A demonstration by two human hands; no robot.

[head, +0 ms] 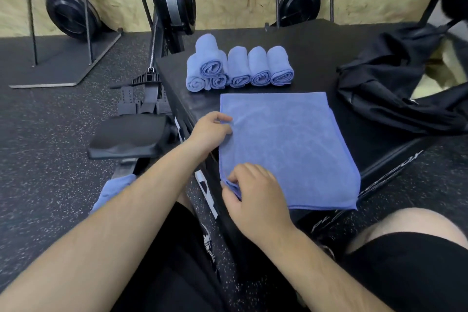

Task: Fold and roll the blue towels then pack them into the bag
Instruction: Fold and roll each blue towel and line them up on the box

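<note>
Now: a flat blue terry towel [286, 149] lies spread on a black box platform [316, 58], folded double at its left side.

- Left hand [212, 132]: fingers curled at the towel's left edge, pinching it.
- Right hand [253, 190]: thumb and fingers nip the layered near-left corner.
- Far side of the platform: six rolled blue towels [238, 68] in a row, one stacked on the two leftmost.
- Right: a slumped black fabric bag [395, 99], cut off by the frame. Its opening is hard to make out.
- Left, on the floor: a rowing machine's black padded seat [129, 137].
- A blue cloth [111, 190] is partly hidden behind the left forearm.
- White lettering on the platform's side is unreadable.
</note>
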